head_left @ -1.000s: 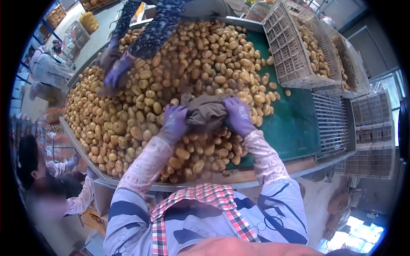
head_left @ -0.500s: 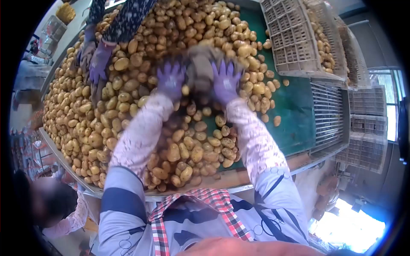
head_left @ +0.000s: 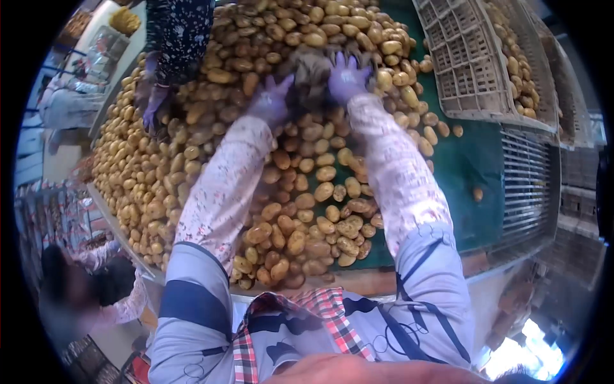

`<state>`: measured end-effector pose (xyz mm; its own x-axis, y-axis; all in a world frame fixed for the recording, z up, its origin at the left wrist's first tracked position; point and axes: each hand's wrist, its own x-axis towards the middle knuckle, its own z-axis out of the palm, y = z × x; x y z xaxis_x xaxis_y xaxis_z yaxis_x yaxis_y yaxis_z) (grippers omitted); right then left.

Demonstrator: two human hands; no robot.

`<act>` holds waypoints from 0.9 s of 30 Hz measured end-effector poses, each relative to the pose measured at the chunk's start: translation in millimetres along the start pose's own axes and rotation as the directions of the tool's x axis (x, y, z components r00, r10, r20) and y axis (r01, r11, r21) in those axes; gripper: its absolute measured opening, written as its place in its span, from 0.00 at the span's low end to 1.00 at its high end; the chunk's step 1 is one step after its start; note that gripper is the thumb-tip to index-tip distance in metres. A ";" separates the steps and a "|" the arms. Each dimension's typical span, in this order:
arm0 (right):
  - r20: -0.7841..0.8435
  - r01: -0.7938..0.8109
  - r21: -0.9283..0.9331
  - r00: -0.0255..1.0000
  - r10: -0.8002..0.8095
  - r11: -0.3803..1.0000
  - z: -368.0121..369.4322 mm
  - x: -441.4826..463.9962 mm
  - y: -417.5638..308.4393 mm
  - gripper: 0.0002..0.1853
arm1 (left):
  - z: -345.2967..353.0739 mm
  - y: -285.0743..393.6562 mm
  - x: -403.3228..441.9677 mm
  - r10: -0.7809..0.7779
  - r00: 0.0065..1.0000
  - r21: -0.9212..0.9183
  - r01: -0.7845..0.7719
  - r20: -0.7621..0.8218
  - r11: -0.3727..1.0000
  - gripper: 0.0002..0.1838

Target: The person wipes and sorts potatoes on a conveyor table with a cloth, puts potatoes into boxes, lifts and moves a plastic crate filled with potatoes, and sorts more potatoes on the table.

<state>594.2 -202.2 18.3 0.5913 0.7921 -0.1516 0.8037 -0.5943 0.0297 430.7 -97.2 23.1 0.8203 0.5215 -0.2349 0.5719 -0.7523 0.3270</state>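
Left hand (head_left: 271,102) and right hand (head_left: 349,79) are placed at either side of bunched cloth (head_left: 309,82); whether it is gripped cannot be told. Cloth is surrounded by potatoes (head_left: 325,173) heaped on green surface (head_left: 472,157).

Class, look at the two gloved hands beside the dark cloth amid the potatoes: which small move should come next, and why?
Probably draw the dark cloth back toward the wearer: the left hand and right hand flank it, both reaching well forward, and many potatoes lie on its near side.
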 end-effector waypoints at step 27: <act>-0.067 0.468 0.209 0.883 -0.465 0.859 47.7 -350.8 -192.2 0.28 | 118.9 -107.0 -399.8 -0.144 0.726 0.081 0.266 -0.672 0.961 0.42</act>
<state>229.2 -372.5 18.7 0.1526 0.9849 -0.0819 0.9528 -0.1686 -0.2524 40.8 -273.0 -26.9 0.5171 0.7579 0.3977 0.7669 -0.6166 0.1778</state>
